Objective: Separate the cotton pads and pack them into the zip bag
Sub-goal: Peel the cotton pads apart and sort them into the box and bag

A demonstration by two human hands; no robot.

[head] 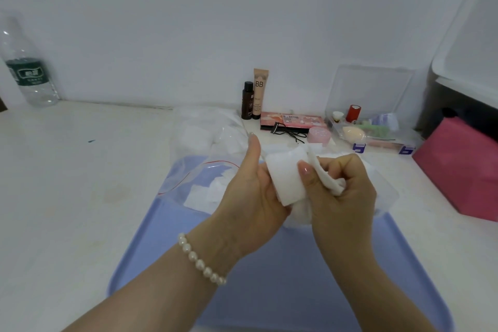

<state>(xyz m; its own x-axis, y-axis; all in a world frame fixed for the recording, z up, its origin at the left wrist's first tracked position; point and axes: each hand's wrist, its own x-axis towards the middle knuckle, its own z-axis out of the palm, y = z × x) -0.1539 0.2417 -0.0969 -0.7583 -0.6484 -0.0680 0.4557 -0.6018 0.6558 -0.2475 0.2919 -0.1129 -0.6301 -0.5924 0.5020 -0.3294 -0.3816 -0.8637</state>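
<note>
Head view: above the pale blue plastic tray (151,250), the left hand (250,191) is gripping a white cotton pad stack (287,179) while the right hand (342,183) is pinching one pad loose; next, seemingly, into the clear red-sealed zip bag (199,178) left of the hands.

Water bottle (25,67) far left, BB tube (260,93) beside dark bottle (247,101) — clear organizer box (377,129) (lid up) right.

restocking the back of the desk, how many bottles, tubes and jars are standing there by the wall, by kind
clear plastic water bottle: 1
dark brown bottle: 1
BB cream tube: 1
pink round jar: 1
total: 4
</note>
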